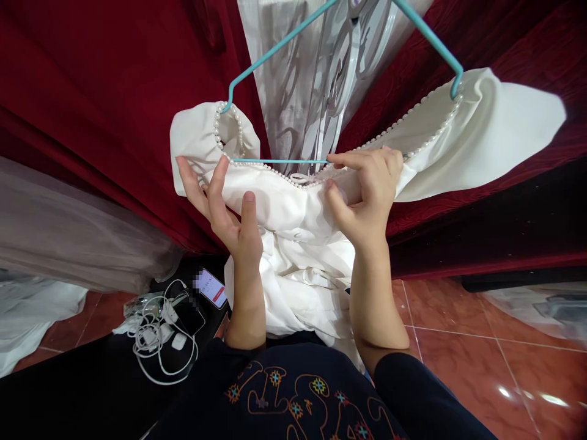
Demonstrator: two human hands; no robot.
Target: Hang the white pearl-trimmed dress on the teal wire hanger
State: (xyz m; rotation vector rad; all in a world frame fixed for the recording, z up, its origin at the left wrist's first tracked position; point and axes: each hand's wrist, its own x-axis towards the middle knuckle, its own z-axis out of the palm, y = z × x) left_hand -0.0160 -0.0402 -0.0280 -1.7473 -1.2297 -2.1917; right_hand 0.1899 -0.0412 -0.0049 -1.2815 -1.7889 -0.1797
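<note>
The left hand (pixel 227 214), fingers spread apart, touches the pearl-trimmed white dress (pixel 284 208) hanging from the turquoise hanger (pixel 279 46) before the red curtain (pixel 114 91), while the right hand (pixel 369 192) has thumb and forefinger apart at its beaded neckline (pixel 300 183)
</note>
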